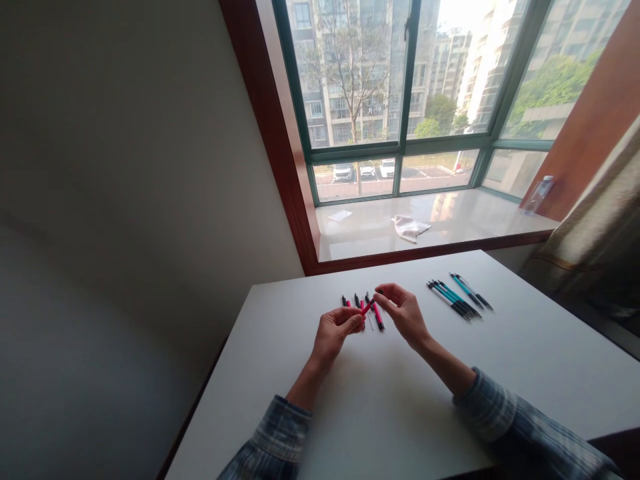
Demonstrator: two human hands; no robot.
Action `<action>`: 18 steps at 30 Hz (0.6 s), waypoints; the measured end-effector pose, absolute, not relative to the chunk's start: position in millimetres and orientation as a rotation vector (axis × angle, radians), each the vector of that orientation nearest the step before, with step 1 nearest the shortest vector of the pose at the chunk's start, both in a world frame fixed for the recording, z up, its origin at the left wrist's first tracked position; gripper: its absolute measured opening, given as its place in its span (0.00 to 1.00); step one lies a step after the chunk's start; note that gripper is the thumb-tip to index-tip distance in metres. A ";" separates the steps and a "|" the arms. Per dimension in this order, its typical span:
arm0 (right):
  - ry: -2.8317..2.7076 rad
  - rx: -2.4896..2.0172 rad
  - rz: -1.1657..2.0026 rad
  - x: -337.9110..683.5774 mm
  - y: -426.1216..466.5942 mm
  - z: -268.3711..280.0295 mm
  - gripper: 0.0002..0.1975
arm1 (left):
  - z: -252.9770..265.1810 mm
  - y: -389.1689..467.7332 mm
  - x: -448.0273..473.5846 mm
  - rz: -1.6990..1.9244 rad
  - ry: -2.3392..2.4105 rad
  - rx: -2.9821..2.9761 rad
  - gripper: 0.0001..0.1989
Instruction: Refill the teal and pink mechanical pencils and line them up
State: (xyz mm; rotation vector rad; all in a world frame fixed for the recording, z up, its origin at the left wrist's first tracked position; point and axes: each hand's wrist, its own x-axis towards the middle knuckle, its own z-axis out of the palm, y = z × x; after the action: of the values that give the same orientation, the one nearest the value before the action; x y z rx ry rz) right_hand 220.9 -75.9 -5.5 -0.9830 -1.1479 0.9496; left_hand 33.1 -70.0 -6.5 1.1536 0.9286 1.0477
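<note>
Between my two hands, a little above the table, is a slim pink and black pen [369, 307], tilted up to the right. My left hand [337, 330] is closed on its pink lower end. With thumb and fingertips, my right hand [401, 310] pinches its black upper end. Just behind and below lie more pink and black pens [377, 315], partly hidden by my hands. Beside them a thin pale rod [371, 323] rests on the table. Farther right lies a group of several teal, white and black pens [453, 301], side by side.
The white table [400, 413] stands against the wall and below a window sill [370, 240]. A crumpled white cloth [410, 228], a flat white paper [341, 216] and a clear bottle [539, 195] are on the sill. A curtain [590, 207] hangs at the right.
</note>
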 end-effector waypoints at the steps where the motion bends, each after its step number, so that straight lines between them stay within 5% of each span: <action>1: -1.162 -0.984 0.946 220.7 -76.0 -5.2 0.17 | -6.7 -70.4 34.0 1.037 0.922 1.148 0.18; 12: -1.134 -1.192 0.608 269.8 -70.3 -12.2 0.19 | -10.4 -67.0 29.4 1.046 0.955 1.106 0.17; 18: -1.539 -1.596 0.326 308.8 -78.6 -38.2 0.10 | -9.9 -65.5 28.8 1.030 0.971 1.148 0.16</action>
State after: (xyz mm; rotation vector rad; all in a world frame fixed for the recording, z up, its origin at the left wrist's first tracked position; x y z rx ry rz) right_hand 308.8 -78.6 -38.2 -1.5964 -1.5388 0.3261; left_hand 28.8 -65.5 -9.9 1.1478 0.9711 1.0300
